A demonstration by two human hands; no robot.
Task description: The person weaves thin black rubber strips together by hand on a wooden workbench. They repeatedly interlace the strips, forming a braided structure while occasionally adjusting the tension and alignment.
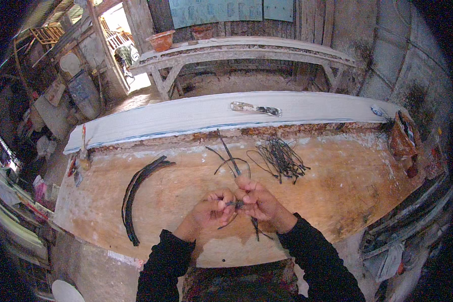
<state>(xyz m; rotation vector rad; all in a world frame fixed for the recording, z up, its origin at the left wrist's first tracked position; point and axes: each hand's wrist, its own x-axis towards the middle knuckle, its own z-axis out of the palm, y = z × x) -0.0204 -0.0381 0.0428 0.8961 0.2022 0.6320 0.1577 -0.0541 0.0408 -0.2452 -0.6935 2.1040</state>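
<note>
My left hand [214, 207] and my right hand [259, 200] meet over the near middle of a wooden worktop [332, 201]. Both pinch a thin dark strip [235, 205] between thumbs and fingertips; a dark crossing or knot shows between them. From my hands, dark strip ends [230, 153] stick out toward the far side, one curving in a loop, and others hang down on the near side. To the left lies a curved bundle of black strips [132, 204]. Beyond my right hand rests a tangled pile of knotted black cords [282, 158].
A long white board [186, 117] runs along the worktop's far edge, with a wrapped, elongated object [255, 108] on it. A brush-like tool [84, 156] lies at the left end, a brown bag [404, 133] at the right. Behind stands a bench [246, 53] with an orange basin [160, 41].
</note>
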